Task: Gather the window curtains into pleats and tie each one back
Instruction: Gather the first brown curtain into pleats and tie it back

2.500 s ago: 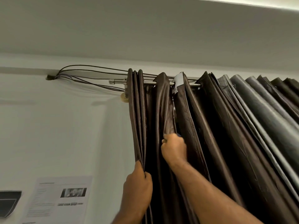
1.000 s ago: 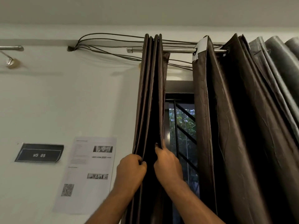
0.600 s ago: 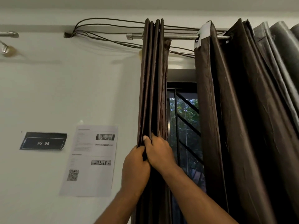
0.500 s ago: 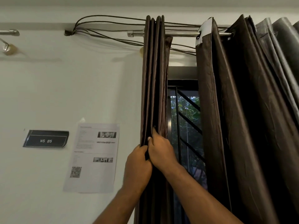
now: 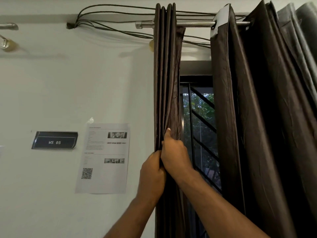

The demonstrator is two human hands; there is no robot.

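A dark brown left curtain hangs from a metal rod, bunched into several narrow upright pleats. My left hand grips the pleats from the left side. My right hand presses against them from the right, fingers curled over the folds, touching my left hand. A second brown curtain hangs wider to the right, with a gap between the two that shows the window.
Black cables run along the wall above the rod. A printed sheet and a dark "WS 05" sign are fixed to the white wall at left. Black diagonal window bars stand behind the gap.
The left curtain has been pushed left into a tight bundle, opening a gap onto the window. My hands have come together on the pleats, and the view has tilted down and left.
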